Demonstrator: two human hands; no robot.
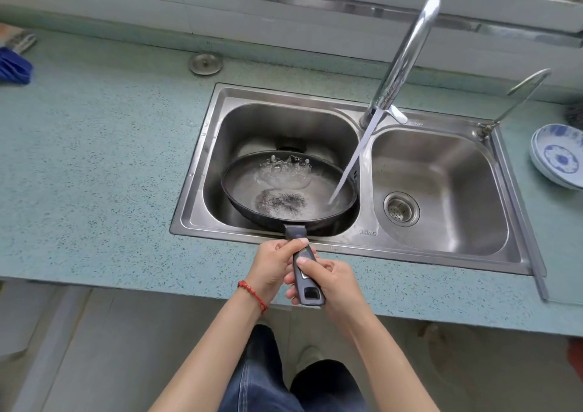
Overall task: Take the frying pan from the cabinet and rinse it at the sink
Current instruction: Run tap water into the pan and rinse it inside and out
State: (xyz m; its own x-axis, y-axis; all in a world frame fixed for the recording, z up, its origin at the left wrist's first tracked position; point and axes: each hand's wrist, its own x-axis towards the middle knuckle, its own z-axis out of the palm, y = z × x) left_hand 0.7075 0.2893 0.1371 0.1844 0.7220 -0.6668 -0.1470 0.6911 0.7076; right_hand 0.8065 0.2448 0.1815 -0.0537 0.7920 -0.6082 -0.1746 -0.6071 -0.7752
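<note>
A dark frying pan (243, 184) is held level over the left basin of a steel double sink (523, 254). Its grey handle (310, 295) sticks out over the counter's front edge. My left hand (274, 263) grips the handle near the pan, thumb on top. My right hand (334, 282) grips the handle's end. A water stream (353, 162) from the chrome tap (407, 55) lands inside the pan at its right side, and water pools and splashes in it.
The right basin (441, 184) has a drain strainer (401, 208). Stacked blue-and-white plates (558, 156) sit on the speckled teal counter (94, 159) at the right. A round metal cap (205, 62) lies behind the sink. A blue cloth (14, 66) is far left.
</note>
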